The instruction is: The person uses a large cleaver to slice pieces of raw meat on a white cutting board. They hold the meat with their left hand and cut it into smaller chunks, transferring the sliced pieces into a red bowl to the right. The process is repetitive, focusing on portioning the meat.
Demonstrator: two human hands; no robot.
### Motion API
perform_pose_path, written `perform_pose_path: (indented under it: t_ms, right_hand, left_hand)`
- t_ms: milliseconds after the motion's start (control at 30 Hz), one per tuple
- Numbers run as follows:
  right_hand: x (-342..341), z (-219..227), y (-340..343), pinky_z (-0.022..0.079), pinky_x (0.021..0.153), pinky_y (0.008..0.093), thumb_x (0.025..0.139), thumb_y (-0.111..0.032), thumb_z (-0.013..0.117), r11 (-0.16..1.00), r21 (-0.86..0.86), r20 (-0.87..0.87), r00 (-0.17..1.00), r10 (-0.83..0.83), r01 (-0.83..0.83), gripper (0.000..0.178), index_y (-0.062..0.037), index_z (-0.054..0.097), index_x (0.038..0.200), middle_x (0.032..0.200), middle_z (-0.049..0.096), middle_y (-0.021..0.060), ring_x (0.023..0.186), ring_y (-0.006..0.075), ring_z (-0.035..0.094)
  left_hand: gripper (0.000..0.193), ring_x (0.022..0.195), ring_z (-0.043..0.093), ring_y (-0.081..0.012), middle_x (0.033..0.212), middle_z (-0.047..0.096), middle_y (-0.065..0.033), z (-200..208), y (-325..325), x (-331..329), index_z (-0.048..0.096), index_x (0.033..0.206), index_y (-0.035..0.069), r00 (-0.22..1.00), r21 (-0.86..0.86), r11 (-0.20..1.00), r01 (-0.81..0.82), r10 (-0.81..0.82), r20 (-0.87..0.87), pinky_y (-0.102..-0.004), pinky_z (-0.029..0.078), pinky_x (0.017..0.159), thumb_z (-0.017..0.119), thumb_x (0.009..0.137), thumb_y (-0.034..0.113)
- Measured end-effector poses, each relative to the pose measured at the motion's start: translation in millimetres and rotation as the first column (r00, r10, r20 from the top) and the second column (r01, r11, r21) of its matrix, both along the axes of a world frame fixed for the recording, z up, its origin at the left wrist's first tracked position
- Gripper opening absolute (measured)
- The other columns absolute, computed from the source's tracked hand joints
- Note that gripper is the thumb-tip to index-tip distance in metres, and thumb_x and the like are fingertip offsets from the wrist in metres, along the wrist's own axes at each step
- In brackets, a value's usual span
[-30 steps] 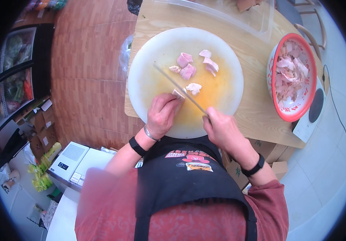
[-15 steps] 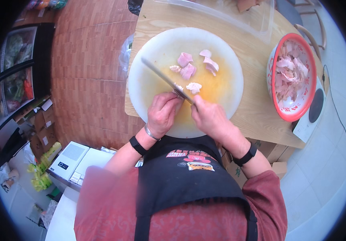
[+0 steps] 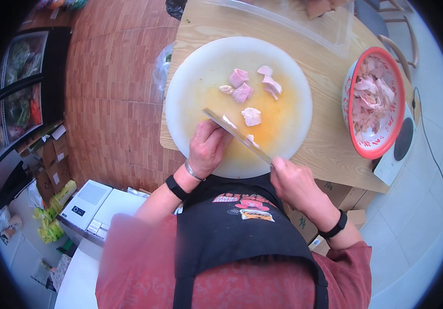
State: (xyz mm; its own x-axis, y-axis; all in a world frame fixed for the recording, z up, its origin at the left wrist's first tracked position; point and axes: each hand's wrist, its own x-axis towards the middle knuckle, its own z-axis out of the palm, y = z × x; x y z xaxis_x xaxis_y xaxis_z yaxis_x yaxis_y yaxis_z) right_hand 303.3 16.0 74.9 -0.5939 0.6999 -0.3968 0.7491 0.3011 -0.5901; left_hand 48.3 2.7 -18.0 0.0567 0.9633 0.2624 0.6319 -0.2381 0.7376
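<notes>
My right hand [image 3: 292, 176] is closed round the handle of a knife [image 3: 237, 135]. The blade slants up and left across the near part of a round white cutting board [image 3: 190, 77] with yellowish stains. Right behind the blade, my left hand [image 3: 207, 147] has its fingers bent together over a piece of pale meat that is mostly hidden. A thin white sliver [image 3: 228, 121] lies along the blade's far side, with another bit near the handle. Farther out on the board rest a whitish piece of meat [image 3: 251, 116] and several pink meat pieces [image 3: 242, 92].
A red-rimmed enamel bowl [image 3: 400, 103] of sliced meat stands tilted-looking at the right, on a white appliance with a dark round plate [image 3: 403, 142]. A clear plastic tray [image 3: 329, 38] sits at the table's far side. A glass-doored cabinet [image 3: 23, 87] is at the left.
My right hand has drawn the knife toward me and to the right. The whitish piece beyond the blade has shifted slightly, and slivers now show along it. My left hand stays nearly in place.
</notes>
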Motion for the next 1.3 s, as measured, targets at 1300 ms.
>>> perform_pose_path:
  t_ms: [1300]
  right_hand:
    - [0,4,6,0.052,0.056,0.0478,0.092,-0.006,0.065,0.998,0.059,-0.043,0.999,0.025,-0.022,0.014,-0.0037,0.052,0.095,0.075,0.063,0.0174,0.067,0.0391,0.067]
  left_hand:
    - [0.022,0.100,0.066,-0.0332,0.108,0.069,-0.0128,0,-9,-3,0.074,0.102,-0.001,1.000,0.042,0.999,-0.022,0.022,-0.020,-0.0405,0.056,0.084,0.075,0.080,-0.004]
